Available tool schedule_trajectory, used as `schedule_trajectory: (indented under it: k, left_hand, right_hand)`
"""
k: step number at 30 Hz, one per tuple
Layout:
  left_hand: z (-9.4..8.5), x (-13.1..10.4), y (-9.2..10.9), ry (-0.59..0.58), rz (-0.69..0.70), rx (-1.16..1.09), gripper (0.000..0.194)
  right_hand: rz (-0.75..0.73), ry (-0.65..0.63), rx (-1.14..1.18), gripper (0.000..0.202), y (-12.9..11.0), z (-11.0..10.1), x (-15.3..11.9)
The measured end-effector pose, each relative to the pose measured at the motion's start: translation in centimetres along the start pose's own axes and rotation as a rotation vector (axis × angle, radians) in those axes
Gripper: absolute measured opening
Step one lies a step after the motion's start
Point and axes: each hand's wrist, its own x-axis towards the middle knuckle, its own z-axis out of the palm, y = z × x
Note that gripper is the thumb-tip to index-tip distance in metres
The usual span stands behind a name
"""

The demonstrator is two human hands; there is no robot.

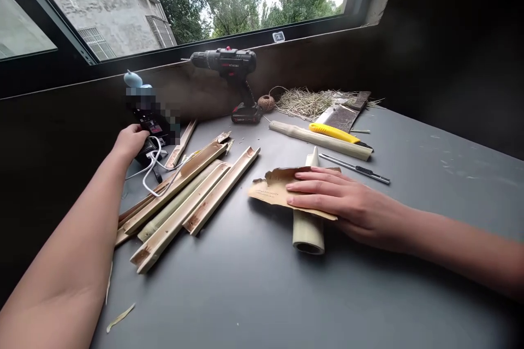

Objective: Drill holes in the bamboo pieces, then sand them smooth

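My left hand [133, 142] reaches to the far left, its fingers closed around the lower edge of a dark device [153, 120] with a white cable [153, 166]; part of the device is pixelated. On the right, my right hand [339, 196] lies flat with fingers stretched over a brown sheet of sandpaper [272, 191]. Under the sheet is a short bamboo tube [308, 232], its open end facing me and a pointed tip [313, 157] showing beyond. My thumb is hidden.
Split bamboo strips [196, 191] lie left of centre. Behind stand a cordless drill [235, 79] and a twine ball [266, 102]. Toward the back right are straw [305, 101], a cleaver blade [338, 117], a bamboo piece [319, 140], a yellow-handled tool [333, 132] and a slim metal knife [354, 168].
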Motion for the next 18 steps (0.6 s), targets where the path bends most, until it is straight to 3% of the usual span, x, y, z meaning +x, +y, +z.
schedule_trajectory:
  k: [3, 5, 10, 15, 18]
  left_hand:
    - [0.0, 0.1, -0.1, 0.018, 0.004, -0.003, 0.033]
    - [0.1, 0.2, -0.3, 0.027, 0.007, -0.006, 0.034]
    - [0.2, 0.7, -0.7, 0.054, 0.008, -0.002, 0.035]
    - [0.1, 0.7, -0.8, 0.04, 0.021, 0.022, 0.035]
    - [0.0, 0.6, -0.7, -0.008, 0.032, 0.019, 0.033]
  right_hand:
    - [-0.062, -0.047, 0.012, 0.045, -1.5, 0.2, 0.2]
    - [-0.126, -0.083, 0.021, 0.043, -1.3, 0.0, 0.1]
    - [-0.017, -0.014, -0.014, 0.047, 0.0, -0.7, -0.3]
    - [-0.172, -0.164, 0.153, 0.042, -1.7, -0.4, -0.2]
    - [-0.066, -0.087, 0.127, 0.045, -0.7, -0.4, -0.4]
